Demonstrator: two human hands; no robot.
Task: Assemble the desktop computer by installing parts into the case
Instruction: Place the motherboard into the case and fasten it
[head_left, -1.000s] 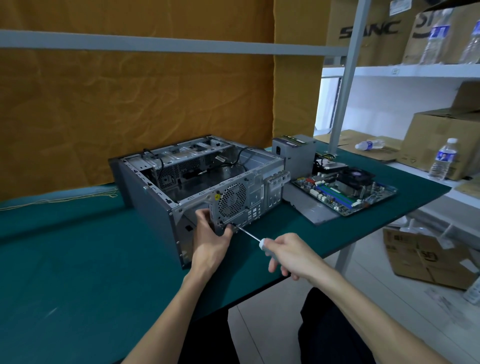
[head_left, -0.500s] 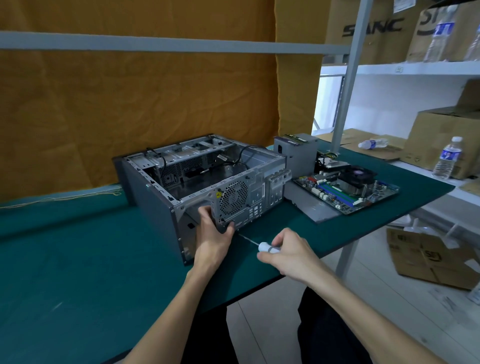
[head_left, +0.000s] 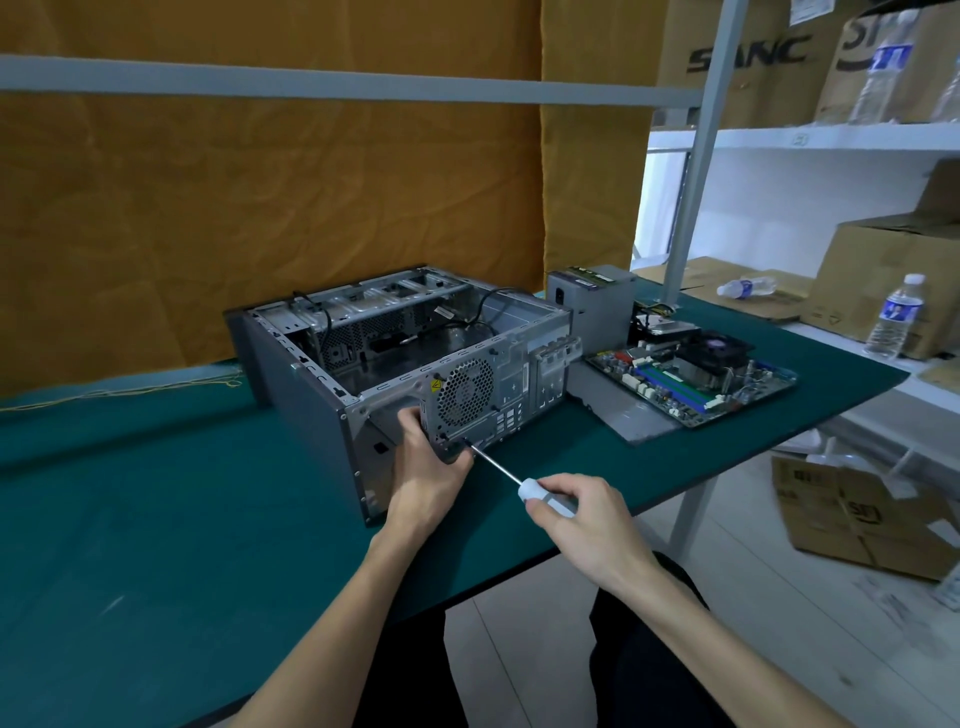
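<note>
While my right hand (head_left: 582, 512) gripped the screwdriver (head_left: 524, 480), tip at the case (head_left: 415, 358) rear panel beside my left hand (head_left: 428, 462), which clutched the panel edge, I judged: keep shaft square w/ screw, press firmly, turn slowly.

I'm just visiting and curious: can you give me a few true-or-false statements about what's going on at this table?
1. The right hand grips a screwdriver. True.
2. The motherboard is already inside the computer case. False: it lies on the table, to the right of the case.
3. The left hand rests at the case's rear panel. True.
4. The case's top side is closed. False: it is open, with cables showing inside.
</note>
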